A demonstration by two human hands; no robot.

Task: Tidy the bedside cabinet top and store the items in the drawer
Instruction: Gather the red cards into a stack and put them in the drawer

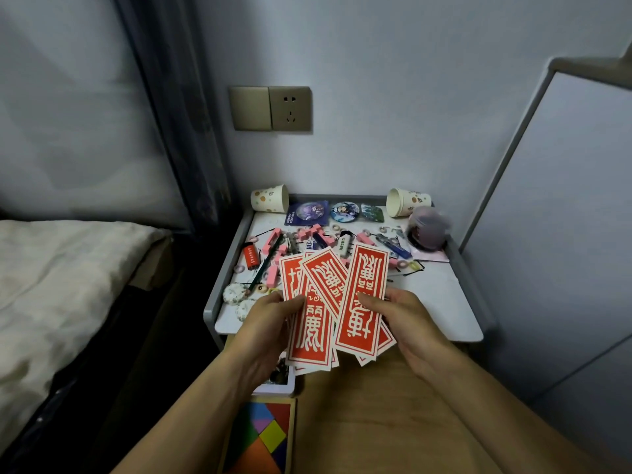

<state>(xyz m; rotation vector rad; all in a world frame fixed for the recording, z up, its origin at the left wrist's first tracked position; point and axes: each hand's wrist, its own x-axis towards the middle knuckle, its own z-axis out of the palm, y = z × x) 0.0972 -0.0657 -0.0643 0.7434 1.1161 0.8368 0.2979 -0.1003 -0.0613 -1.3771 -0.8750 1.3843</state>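
Several red paper slips (pixel 362 302) with cream characters are fanned out above the open wooden drawer (pixel 369 405). My left hand (pixel 270 330) grips the left part of the fan and my right hand (pixel 407 319) pinches the right part. Behind them the bedside cabinet top (pixel 441 302) holds a scatter of small things: a red lighter (pixel 250 258), pink clips (pixel 273 241), hair ties, round badges (pixel 344 211), a white lighter (pixel 343 244). Two paper cups (pixel 270 199) lie on their sides at the back corners, the second cup (pixel 407 201) at the right.
A colourful tangram puzzle (pixel 263 436) and a small white box lie in the drawer's left side. A purple-lidded jar (pixel 429 227) stands at the cabinet's back right. A bed (pixel 61 285) is on the left, a white panel (pixel 564 234) on the right, a wall socket (pixel 273 108) above.
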